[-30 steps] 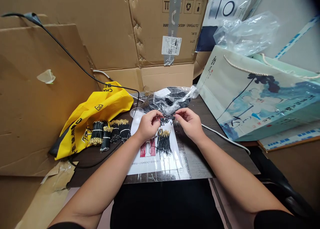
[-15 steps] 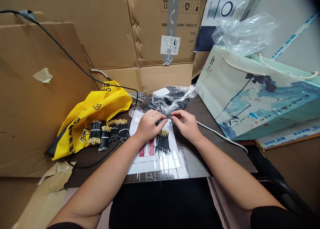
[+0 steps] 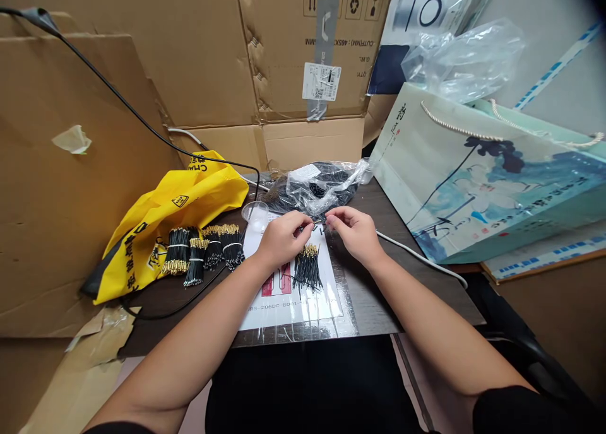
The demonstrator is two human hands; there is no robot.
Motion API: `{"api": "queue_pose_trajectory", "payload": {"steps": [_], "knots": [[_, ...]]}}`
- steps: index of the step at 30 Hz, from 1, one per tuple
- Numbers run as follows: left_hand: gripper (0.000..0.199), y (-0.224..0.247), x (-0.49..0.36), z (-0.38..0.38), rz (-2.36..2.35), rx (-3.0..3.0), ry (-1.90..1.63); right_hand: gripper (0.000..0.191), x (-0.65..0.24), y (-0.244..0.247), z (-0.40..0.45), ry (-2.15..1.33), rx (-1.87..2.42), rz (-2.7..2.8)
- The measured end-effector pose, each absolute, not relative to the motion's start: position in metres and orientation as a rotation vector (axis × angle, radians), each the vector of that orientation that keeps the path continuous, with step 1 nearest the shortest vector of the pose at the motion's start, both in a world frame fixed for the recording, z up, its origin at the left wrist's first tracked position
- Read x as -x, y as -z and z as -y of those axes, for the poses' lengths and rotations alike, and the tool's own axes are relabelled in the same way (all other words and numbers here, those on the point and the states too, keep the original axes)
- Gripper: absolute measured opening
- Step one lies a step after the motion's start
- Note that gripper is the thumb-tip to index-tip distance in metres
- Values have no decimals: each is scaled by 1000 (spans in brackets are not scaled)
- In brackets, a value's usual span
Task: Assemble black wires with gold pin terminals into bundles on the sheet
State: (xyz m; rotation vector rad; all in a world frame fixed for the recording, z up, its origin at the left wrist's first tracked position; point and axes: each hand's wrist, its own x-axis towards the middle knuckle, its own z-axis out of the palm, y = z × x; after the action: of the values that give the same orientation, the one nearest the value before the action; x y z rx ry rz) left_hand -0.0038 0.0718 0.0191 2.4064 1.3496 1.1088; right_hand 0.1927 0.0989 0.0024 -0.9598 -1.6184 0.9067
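- At the centre of the frame, the left hand (image 3: 285, 238) has its thumb and forefinger brought together at the tips in a pinch on a thin dark piece (image 3: 315, 221), whose short end shows; the rest is hidden.
- Just right of centre, the right hand (image 3: 354, 233) has thumb and forefinger drawn close at the tips, near the left fingertips; whether it grips something is too small to tell.
- Small black tube-like pieces (image 3: 322, 229) lie between and just below the two hands, on the upper part of a white printed sheet with red markings (image 3: 326, 308).
- Below the hands, a loose bunch of thin black wires with gold-coloured ends (image 3: 307, 270) lies on that sheet, gold ends toward the top of the frame.
- Left of centre, bundles of black wires with gold-coloured ends (image 3: 196, 262), some with visible pale bands, stand side by side against a bright yellow bag with black lettering (image 3: 194, 191).
- Beyond the hands, a clear plastic bag of black wire (image 3: 326, 188) rests on the dark wood-grain bench (image 3: 374, 295), with a clear round plastic container (image 3: 257, 216) near its lower left.
- At the right, a pale green paper bag with a painted flower (image 3: 473, 194) stands beside a white cable (image 3: 426, 255).
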Motion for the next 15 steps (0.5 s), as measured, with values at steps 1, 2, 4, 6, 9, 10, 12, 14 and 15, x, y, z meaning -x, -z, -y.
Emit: {"api": "queue_pose_trajectory", "payload": {"steps": [1, 2, 4, 6, 9, 10, 12, 14, 15], "knots": [[13, -19, 4, -72, -1343, -2407, -1115, 19, -193, -2, -99, -904, 960, 1629], [12, -19, 4, -71, -1336, -2410, -1122, 19, -193, -2, -100, -898, 963, 1648], [12, -19, 3, -71, -1321, -2422, -1133, 18, -193, -2, -100, -887, 964, 1697], [11, -18, 3, -71, -1308, -2432, -1143, 17, -192, -2, -99, -881, 953, 1739], [11, -18, 4, -72, -1301, -2440, -1157, 16, -191, -4, -97, -844, 940, 1781], [11, -18, 5, -72, -1300, -2443, -1159, 15, -191, -4, -97, -815, 944, 1798], [11, -17, 6, -73, -1298, -2450, -1161, 13, -191, -6, -97, -746, 952, 1837], [11, -17, 6, -73, -1287, -2449, -1167, 11, -192, -8, -96, -678, 950, 1874], [12, -18, 6, -73, -1282, -2444, -1174, 11, -192, -9, -96, -649, 946, 1889]]}}
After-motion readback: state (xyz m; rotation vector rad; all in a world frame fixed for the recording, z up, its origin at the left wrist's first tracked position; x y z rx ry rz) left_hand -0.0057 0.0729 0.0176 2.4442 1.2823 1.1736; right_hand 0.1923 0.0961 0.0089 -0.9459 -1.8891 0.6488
